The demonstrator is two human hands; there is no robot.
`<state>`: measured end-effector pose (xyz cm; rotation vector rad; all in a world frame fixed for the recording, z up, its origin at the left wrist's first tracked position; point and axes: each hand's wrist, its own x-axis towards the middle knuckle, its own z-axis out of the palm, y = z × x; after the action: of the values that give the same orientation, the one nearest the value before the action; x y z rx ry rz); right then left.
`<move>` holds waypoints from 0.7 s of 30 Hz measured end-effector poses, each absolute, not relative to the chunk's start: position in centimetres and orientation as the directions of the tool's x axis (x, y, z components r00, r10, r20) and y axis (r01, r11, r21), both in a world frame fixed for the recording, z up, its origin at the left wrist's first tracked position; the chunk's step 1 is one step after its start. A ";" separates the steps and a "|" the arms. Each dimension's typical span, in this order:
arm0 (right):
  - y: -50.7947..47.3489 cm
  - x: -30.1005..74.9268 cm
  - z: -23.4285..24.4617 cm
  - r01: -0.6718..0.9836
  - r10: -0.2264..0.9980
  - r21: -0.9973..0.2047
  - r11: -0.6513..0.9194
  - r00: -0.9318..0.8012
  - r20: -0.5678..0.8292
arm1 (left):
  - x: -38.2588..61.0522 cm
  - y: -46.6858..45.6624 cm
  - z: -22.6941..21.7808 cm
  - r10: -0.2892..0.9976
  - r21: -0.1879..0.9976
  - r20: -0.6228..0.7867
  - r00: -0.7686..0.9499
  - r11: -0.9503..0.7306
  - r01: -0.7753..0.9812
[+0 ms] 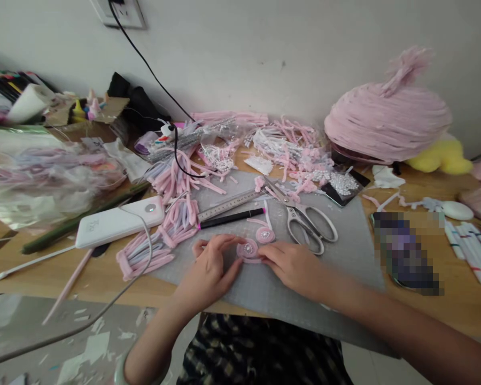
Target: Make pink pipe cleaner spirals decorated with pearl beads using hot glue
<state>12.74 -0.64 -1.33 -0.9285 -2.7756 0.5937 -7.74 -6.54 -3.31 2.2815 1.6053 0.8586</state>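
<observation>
A pink pipe cleaner coil with pearly beads at its middle lies on the grey cutting mat, between my two hands. My left hand curves round its left side, with the index finger at the top edge and the thumb at the lower edge. The fingertips of my right hand pinch its right edge. Just behind sits a second pink coil, also beaded, with a pale strip rising from it. Farther back on the mat are a black marker, a metal ruler and scissors with silver handles.
Bundles of pink and lilac pipe cleaners and strings of beads crowd the back. A white power bank with a cable stands left. To the right are a blurred-out phone, white markers and a large pink fuzzy bundle.
</observation>
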 end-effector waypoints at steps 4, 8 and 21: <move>-0.2 13.0 -0.9 0.565 0.613 -0.410 0.716 -0.790 -0.018 | -8.0 -6.6 -3.1 0.928 0.645 0.364 0.078 -0.312 0.697; 0.0 12.9 -0.5 0.576 0.601 -0.367 0.730 -0.797 -0.056 | -7.7 -6.3 -3.0 0.961 0.643 0.248 0.124 -0.259 0.721; 1.9 12.7 -0.1 0.649 0.798 -0.513 0.562 -0.589 0.129 | -6.8 -6.0 -3.2 0.972 0.547 0.169 0.162 -0.229 0.805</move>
<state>12.72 1.87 -0.08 -1.1821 -2.4523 0.5981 -6.83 -5.96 -3.22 2.1150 1.7005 0.7077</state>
